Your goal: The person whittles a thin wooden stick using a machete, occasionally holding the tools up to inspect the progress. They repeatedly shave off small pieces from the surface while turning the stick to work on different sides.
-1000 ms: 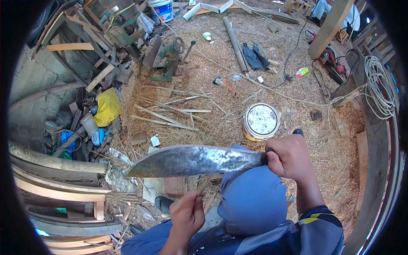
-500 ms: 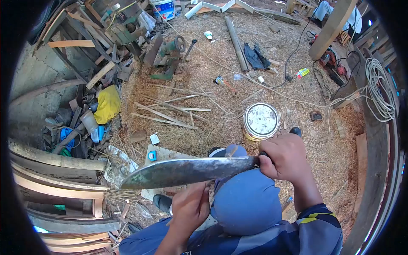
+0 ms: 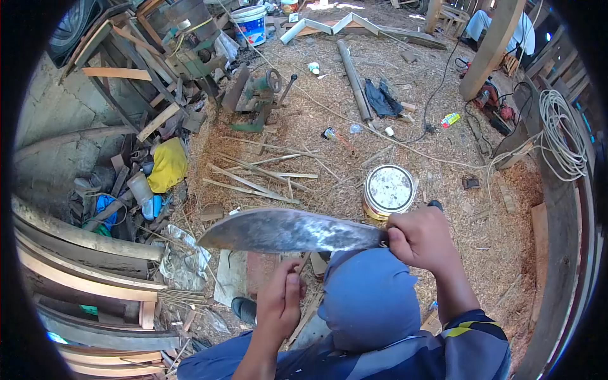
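My right hand (image 3: 423,237) is wrapped round the dark handle of a machete (image 3: 291,231). Its broad, stained blade points left, its flat side facing me, above my raised knee (image 3: 370,301) in blue cloth. Below the blade and apart from it is my left hand (image 3: 283,301), fingers curled and thumb folded in. Whether a thin piece sits inside those fingers is hidden. Under the left hand lie a pale board (image 3: 231,278) and a reddish block (image 3: 263,269), partly covered by the blade.
A lidded bucket (image 3: 389,190) stands beyond my right hand. Thin wood strips (image 3: 266,174) lie on shavings. A metal vise (image 3: 259,95), a yellow cloth (image 3: 168,164) and curved timbers (image 3: 88,275) are leftward. Coiled cable (image 3: 563,136) hangs right; a person (image 3: 506,31) sits far back.
The machete has risen, its blade turning to show more of its flat side. My left hand has shifted slightly left and its grip looks looser. The blue tape measure is now hidden.
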`<state>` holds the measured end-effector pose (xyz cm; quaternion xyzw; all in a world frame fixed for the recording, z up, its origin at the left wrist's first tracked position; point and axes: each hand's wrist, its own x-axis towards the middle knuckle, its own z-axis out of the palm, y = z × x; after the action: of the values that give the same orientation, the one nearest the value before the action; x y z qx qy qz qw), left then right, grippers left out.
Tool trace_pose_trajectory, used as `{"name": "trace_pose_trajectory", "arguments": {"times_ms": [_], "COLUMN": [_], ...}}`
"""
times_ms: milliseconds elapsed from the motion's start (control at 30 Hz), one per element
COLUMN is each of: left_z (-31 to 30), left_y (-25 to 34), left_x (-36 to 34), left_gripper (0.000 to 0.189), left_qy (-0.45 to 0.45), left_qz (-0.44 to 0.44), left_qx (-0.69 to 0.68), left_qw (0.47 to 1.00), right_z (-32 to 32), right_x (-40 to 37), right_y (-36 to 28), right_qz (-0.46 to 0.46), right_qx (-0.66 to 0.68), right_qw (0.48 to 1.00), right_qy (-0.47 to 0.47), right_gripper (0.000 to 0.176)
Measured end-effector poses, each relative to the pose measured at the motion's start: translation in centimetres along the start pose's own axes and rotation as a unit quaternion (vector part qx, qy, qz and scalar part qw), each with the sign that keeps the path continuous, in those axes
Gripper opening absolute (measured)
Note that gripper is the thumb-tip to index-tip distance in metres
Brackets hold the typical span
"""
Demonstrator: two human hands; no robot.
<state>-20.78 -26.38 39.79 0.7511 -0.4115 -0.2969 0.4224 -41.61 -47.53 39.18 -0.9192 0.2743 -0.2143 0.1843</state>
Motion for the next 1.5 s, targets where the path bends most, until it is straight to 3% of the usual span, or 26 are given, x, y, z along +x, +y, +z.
{"name": "trace_pose_trajectory", "arguments": {"times_ms": [67,167,267,367,467,567,667,800,967,1067,1167,1267,1367,1500], "left_z": [0.5,1.0,0.4,0.7,0.6,0.1,-0.2,-1.5,0.0,0.2,1.0,0.9,0.6,0.5], "left_y": [1.3,1.4,1.2,0.9,1.4,1.6,0.0,-1.4,0.0,1.2,0.7,0.3,0.8,1.7], "left_x": [0.9,1.6,1.5,1.5,1.8,1.6,0.7,-0.7,0.6,2.3,2.8,2.7,2.8,3.1], "left_gripper": [0.028,0.033,0.032,0.032,0.034,0.035,0.038,0.021,0.023,0.026,0.029,0.031,0.029,0.025], "left_qy": [-0.008,0.008,-0.024,-0.003,0.030,0.010,0.016,-0.020,-0.024,-0.099,-0.074,-0.076,-0.084,-0.056], "left_qz": [-0.012,0.041,-0.051,-0.010,0.109,0.130,0.107,0.020,-0.053,-0.071,-0.021,-0.068,-0.068,0.036], "left_qx": [-0.041,-0.050,-0.056,-0.089,0.038,0.076,0.055,-0.018,-0.129,-0.099,-0.104,-0.119,-0.017,0.052], "left_qw": [0.999,0.998,0.997,0.996,0.993,0.989,0.993,0.999,0.990,0.988,0.992,0.988,0.994,0.996], "right_z": [0.0,-0.1,0.2,0.4,0.2,0.1,0.1,1.2,0.4,0.2,0.1,0.4,0.5,0.4], "right_x": [0.5,1.3,1.8,2.1,2.3,2.0,1.4,0.0,0.6,1.2,1.6,1.9,2.2,2.4], "right_y": [-0.5,-0.7,-0.2,0.1,0.1,0.2,0.7,2.0,1.1,0.4,0.3,0.4,0.5,0.4], "right_qz": [-0.016,-0.042,-0.069,-0.083,-0.089,-0.083,-0.061,-0.007,-0.029,-0.047,-0.060,-0.071,-0.082,-0.088], "right_qx": [-0.011,-0.022,-0.016,-0.009,-0.015,-0.014,-0.010,0.034,0.020,-0.007,-0.021,-0.014,-0.013,-0.015], "right_qw": [1.000,0.999,0.997,0.996,0.996,0.996,0.998,0.999,0.999,0.999,0.998,0.997,0.996,0.996], "right_qy": [-0.008,-0.019,-0.021,-0.023,-0.019,-0.010,-0.004,0.007,-0.005,-0.011,-0.018,-0.017,-0.020,-0.024], "right_gripper": [0.028,0.031,0.033,0.033,0.033,0.032,0.030,0.028,0.030,0.031,0.033,0.034,0.034,0.034]}}
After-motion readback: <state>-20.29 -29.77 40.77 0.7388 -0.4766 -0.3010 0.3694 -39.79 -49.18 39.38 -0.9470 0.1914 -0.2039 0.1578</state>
